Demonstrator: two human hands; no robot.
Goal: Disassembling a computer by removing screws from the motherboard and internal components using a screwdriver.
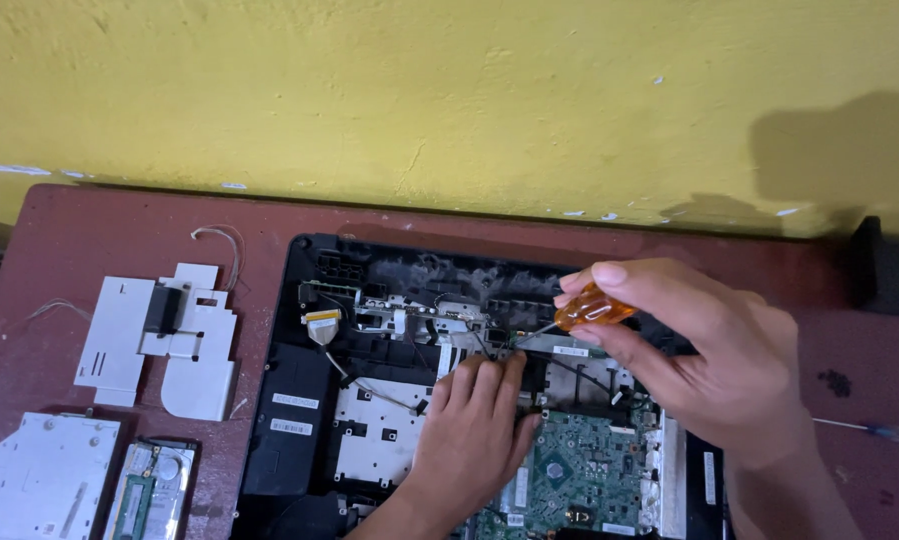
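Observation:
An opened black laptop chassis [299,400] lies on the dark red table, its green circuit board [579,470] exposed at the lower right. My right hand [709,360] grips a screwdriver with an amber handle [591,308]; its thin shaft points down-left into the chassis near the upper middle. My left hand [474,430] rests flat on the chassis just below the screwdriver tip, fingers pressed on parts beside the board. Thin black and white cables [369,385] run across the metal plate inside.
White plastic cover pieces [159,340] lie left of the laptop. An optical drive [44,475] and a hard drive with a memory stick [149,490] sit at the lower left. A thin second screwdriver [869,430] lies at right. A yellow wall [449,100] backs the table.

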